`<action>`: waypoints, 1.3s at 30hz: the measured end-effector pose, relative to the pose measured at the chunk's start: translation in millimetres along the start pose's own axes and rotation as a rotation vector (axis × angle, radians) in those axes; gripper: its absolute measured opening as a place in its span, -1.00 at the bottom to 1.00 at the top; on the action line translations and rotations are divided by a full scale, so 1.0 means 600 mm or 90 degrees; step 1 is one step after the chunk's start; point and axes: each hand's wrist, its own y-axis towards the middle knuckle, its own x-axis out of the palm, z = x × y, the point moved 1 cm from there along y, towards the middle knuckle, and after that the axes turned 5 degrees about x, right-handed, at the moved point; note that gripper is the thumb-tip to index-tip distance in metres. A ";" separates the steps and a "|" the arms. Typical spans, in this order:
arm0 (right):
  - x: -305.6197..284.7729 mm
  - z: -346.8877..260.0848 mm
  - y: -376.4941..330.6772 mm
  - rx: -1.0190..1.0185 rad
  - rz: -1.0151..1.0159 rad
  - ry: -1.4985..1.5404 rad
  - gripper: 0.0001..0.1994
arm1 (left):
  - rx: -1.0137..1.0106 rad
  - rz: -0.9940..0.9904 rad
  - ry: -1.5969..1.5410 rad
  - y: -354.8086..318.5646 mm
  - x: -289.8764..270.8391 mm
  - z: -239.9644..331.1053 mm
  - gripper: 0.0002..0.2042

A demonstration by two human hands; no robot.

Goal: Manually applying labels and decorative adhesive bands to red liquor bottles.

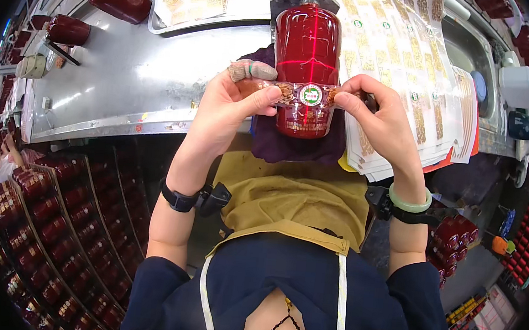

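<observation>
Navy shirt [221, 299] cloth lies nearest the camera, above a mustard apron [300, 193]. Past it, the person's left hand [239, 97] pinches one end of a clear strip [310, 95] between thumb and fingers, a cloth finger cover [251, 70] on one finger; the right hand [379, 112] pinches the other end. Drawn out between the two thumbs, the strip carries brown-gold patterning at its ends and a round green-and-white emblem in the middle.

Directly beneath it, between the hands, the bottle [307, 37] lies on a dark purple cloth [278, 150], neck pointing away from the person. It is deep red and glossy, with gold print below the strip and red light lines crossing on its face. The step in hand appears to be lining the strip up across the lower body; whether it already sticks cannot be told. The next move probably calls for keeping the emblem centred, then smoothing both ends down evenly.

Right of the right hand are printed sheets [393, 57]; beyond the left hand, a tray [252, 22].
</observation>
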 end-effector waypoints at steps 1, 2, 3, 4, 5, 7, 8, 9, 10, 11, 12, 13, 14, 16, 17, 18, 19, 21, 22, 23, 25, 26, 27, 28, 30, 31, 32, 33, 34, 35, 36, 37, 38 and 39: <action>0.000 0.001 0.000 0.018 -0.006 0.043 -0.81 | -0.004 0.004 0.005 0.000 0.000 -0.001 -0.74; 0.001 0.001 -0.001 0.018 -0.006 0.043 -0.81 | 0.003 -0.002 0.004 0.000 0.001 -0.002 -0.74; 0.002 0.001 -0.001 0.020 -0.007 0.044 -0.81 | 0.003 0.007 0.002 -0.001 0.001 -0.003 -0.74; 0.002 0.001 -0.001 0.017 -0.007 0.049 -0.81 | 0.002 0.015 0.001 -0.001 0.001 -0.004 -0.74; 0.003 0.001 -0.002 0.021 -0.008 0.044 -0.81 | 0.004 0.015 0.001 -0.001 0.001 -0.004 -0.74; 0.004 0.002 -0.001 0.030 0.002 0.041 -0.81 | 0.006 0.017 -0.002 -0.001 0.002 -0.005 -0.74; 0.005 0.002 -0.001 0.029 -0.003 0.040 -0.81 | 0.004 0.018 0.002 -0.001 0.002 -0.005 -0.74; 0.005 0.002 -0.001 0.024 -0.002 0.046 -0.81 | -0.001 0.023 0.003 -0.001 0.001 -0.005 -0.73; 0.005 0.002 -0.001 0.027 0.000 0.051 -0.81 | -0.007 0.029 0.004 -0.001 0.001 -0.006 -0.73; 0.005 0.002 -0.001 0.017 0.000 0.053 -0.81 | -0.006 0.028 0.005 -0.001 0.001 -0.006 -0.73; 0.005 0.002 -0.001 0.021 0.003 0.046 -0.81 | -0.005 0.026 0.004 -0.001 0.000 -0.006 -0.72; 0.004 0.003 -0.001 0.031 0.008 0.039 -0.81 | -0.004 0.025 0.002 0.000 -0.001 -0.006 -0.71; 0.004 0.003 -0.001 0.025 0.007 0.038 -0.81 | -0.003 0.023 0.002 0.000 -0.001 -0.006 -0.71; 0.003 0.004 -0.002 0.038 0.008 0.036 -0.81 | -0.014 0.026 -0.001 0.000 -0.003 -0.007 -0.71; 0.004 0.004 -0.002 0.036 0.004 0.033 -0.81 | -0.014 0.024 0.001 0.000 -0.004 -0.007 -0.71; 0.004 0.004 -0.002 0.030 0.007 0.042 -0.81 | -0.012 0.024 0.000 0.001 -0.004 -0.007 -0.71; 0.004 0.004 -0.002 0.030 0.010 0.051 -0.82 | -0.011 0.025 -0.002 0.001 -0.004 -0.008 -0.71; 0.004 0.004 -0.002 0.026 0.013 0.043 -0.82 | -0.013 0.027 0.002 0.001 -0.004 -0.008 -0.71; 0.004 0.004 -0.002 0.031 0.020 0.034 -0.82 | -0.011 0.025 -0.002 0.001 -0.004 -0.008 -0.71; 0.004 0.003 -0.002 0.027 0.015 0.035 -0.82 | -0.015 0.030 0.006 0.001 -0.004 -0.008 -0.71; 0.004 0.002 -0.001 0.031 0.016 0.035 -0.82 | -0.013 0.028 -0.008 0.001 -0.003 -0.008 -0.71; 0.003 0.002 -0.001 0.025 0.014 0.037 -0.82 | -0.014 0.026 -0.004 0.001 -0.003 -0.008 -0.71; 0.003 0.002 -0.001 0.026 0.012 0.035 -0.82 | -0.014 0.032 -0.003 0.001 -0.003 -0.008 -0.71; 0.003 0.003 -0.001 0.030 0.012 0.033 -0.82 | -0.014 0.034 -0.008 0.001 -0.002 -0.008 -0.71; 0.002 0.004 0.000 0.033 0.008 0.034 -0.81 | -0.012 0.034 -0.001 0.000 -0.002 -0.008 -0.71; 0.003 0.005 0.000 0.037 0.011 0.038 -0.81 | -0.006 0.030 -0.007 0.000 -0.002 -0.008 -0.71; 0.003 0.006 0.000 0.038 0.007 0.035 -0.81 | -0.008 0.030 0.000 0.000 -0.002 -0.008 -0.71; 0.003 0.006 0.000 0.029 0.011 0.037 -0.81 | -0.009 0.034 0.001 0.000 -0.002 -0.008 -0.71; 0.004 0.006 0.000 0.020 0.015 0.039 -0.81 | -0.011 0.037 0.002 0.000 -0.002 -0.008 -0.71; 0.004 0.006 0.000 0.020 0.015 0.040 -0.81 | -0.010 0.037 0.003 0.000 -0.001 -0.008 -0.71; 0.005 0.006 0.000 0.024 0.015 0.042 -0.81 | -0.010 0.035 0.000 0.000 -0.001 -0.008 -0.72; 0.005 0.006 0.000 0.034 0.017 0.041 -0.81 | -0.009 0.032 -0.002 0.000 -0.001 -0.007 -0.72; 0.005 0.005 0.000 0.027 0.014 0.043 -0.81 | -0.009 0.033 -0.002 0.000 -0.001 -0.007 -0.72; 0.004 0.004 0.000 0.026 0.015 0.043 -0.81 | -0.011 0.034 -0.001 0.000 -0.001 -0.007 -0.72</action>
